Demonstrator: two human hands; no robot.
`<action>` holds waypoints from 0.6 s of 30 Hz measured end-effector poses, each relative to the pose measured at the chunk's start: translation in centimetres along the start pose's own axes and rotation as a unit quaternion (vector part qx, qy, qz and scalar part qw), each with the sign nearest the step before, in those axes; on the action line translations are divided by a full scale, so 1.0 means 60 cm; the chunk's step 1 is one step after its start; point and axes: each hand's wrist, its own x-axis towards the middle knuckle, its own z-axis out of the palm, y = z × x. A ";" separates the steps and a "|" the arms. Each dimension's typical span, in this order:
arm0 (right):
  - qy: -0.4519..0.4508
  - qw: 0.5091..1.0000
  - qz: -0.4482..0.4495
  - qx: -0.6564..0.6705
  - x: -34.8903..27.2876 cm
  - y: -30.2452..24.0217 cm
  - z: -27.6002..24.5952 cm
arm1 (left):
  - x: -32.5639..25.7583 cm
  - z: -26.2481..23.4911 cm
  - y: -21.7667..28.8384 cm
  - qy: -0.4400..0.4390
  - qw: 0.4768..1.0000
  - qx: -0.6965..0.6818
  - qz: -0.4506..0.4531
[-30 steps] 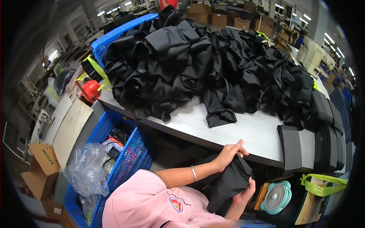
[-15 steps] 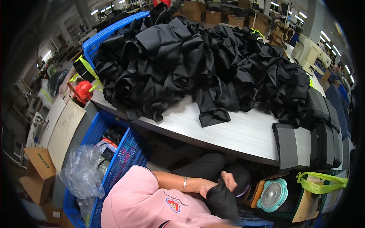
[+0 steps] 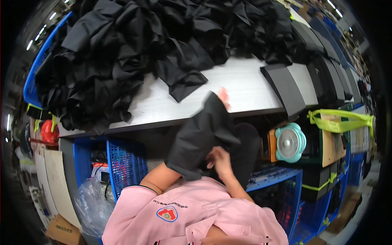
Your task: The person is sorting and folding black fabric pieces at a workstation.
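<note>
Black fabric piece (image 3: 202, 139), soft and creased, draped over the left forearm and lifted in front of the table's near edge, upper corner raised onto the tabletop. Left hand (image 3: 223, 96) mostly hidden under that cloth; only blurred pink fingertips (image 3: 223, 94) showing at the top corner, seemingly pinching the fabric, though exact finger spread cannot be told. Right hand (image 3: 218, 158) lower down, just beside the hanging edge of the piece, fingers curled and touching the cloth near its lower right fold; grip not clear enough to call closed or loose. Behind, on the pale grey wooden table (image 3: 245, 87), a large heap of similar black garments (image 3: 134, 49) spread across the far side, one loose piece hanging toward the near edge. On the right of the tabletop, a row of neatly folded black stacks (image 3: 310, 77) leaning side by side. Beneath the table at right, a small teal round fan (image 3: 289, 143), next to a cardboard box with yellow-green strap (image 3: 339, 130). At lower left, a blue plastic mesh crate (image 3: 122, 163) and a crumpled clear plastic bag (image 3: 92, 202) just beside it. Pink short-sleeved shirt (image 3: 183, 216) filling the bottom.
</note>
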 end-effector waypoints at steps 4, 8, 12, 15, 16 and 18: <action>0.214 0.934 -0.255 -0.128 -0.029 -0.158 -0.005 | -0.042 -0.091 -0.002 -0.104 0.985 -0.100 0.096; 0.146 0.899 -0.353 -0.214 -0.010 -0.221 -0.002 | -0.142 -0.034 0.027 -0.111 0.965 0.147 0.189; -0.005 0.946 -0.265 -0.189 0.007 -0.211 -0.001 | -0.107 -0.082 0.010 -0.078 0.887 0.362 0.276; -0.119 0.963 -0.241 0.028 -0.008 -0.224 -0.030 | -0.102 -0.088 0.028 -0.070 0.799 0.480 0.355; -0.150 0.952 -0.256 0.071 0.001 -0.216 -0.040 | -0.062 -0.112 0.002 -0.070 0.951 0.197 0.230; -0.110 0.956 -0.206 0.176 0.003 -0.226 -0.032 | -0.069 -0.074 -0.003 -0.021 0.996 -0.062 0.063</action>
